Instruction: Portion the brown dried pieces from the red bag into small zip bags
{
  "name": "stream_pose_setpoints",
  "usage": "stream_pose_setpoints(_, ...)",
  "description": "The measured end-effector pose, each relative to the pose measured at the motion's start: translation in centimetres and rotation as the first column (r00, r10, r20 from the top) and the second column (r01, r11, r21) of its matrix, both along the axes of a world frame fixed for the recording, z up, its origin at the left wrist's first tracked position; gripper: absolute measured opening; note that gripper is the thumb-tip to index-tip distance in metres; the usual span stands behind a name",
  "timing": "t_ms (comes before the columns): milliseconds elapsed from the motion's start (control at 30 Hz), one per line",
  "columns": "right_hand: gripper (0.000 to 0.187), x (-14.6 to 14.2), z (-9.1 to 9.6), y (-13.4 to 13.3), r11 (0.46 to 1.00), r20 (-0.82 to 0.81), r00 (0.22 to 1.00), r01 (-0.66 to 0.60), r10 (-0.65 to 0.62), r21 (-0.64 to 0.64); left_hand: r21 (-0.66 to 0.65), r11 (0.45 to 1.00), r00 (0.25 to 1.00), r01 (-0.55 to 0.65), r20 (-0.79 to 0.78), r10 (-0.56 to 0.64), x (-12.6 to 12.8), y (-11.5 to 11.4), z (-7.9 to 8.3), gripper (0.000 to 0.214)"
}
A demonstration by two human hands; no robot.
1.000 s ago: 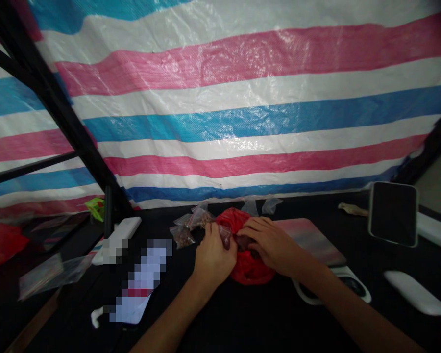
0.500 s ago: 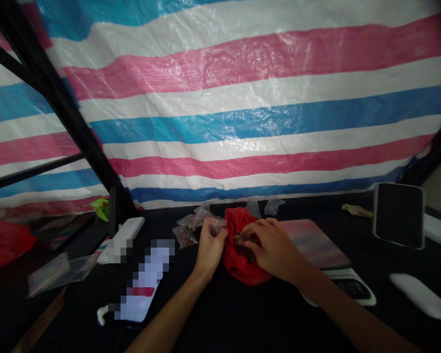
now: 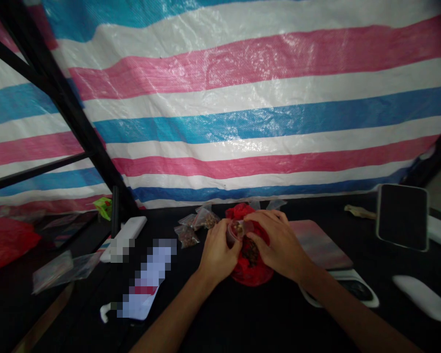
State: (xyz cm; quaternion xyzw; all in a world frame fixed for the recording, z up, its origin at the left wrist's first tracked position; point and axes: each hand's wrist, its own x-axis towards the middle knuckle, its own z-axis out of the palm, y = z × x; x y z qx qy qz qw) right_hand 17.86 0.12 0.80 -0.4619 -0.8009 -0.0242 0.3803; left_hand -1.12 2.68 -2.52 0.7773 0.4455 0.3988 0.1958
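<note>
pink-striped tarp (image 3: 264, 117), black tabletop (image 3: 242, 314), left hand (image 3: 218, 257), right hand (image 3: 279, 240), fingers closed on clear bag (image 3: 237, 230), red bag (image 3: 252, 274) beneath

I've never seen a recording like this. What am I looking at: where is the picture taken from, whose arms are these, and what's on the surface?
No machine here: this single view comes from a camera worn on a person's head, looking forward and down, so the bare arms are the wearer's own. The left hand and right hand together grip a small clear plastic bag with brown pieces in it, just above a red plastic bag holding similar pieces. More small filled bags lie beside them on the black surface, and a pink, blue and white striped tarpaulin hangs behind.
</note>
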Motion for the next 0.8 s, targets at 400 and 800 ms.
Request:
stream_pose_setpoints(400, 0.026, 0.32, 0.01, 0.16, 0.994, 0.038, 0.995, 0.087, -0.090, 0.069, 0.034, 0.998, 0.999, -0.045, 0.000, 0.045, 0.19, -0.09, 0.07, 0.017)
stream_pose_setpoints(800, 0.035, 0.13, 0.58, -0.32, 0.998, 0.023, 1.000, -0.001, 0.002, -0.069, 0.068, 0.998, 0.938, -0.016, 0.345, -0.009, -0.31, -0.21, 0.37, 0.024)
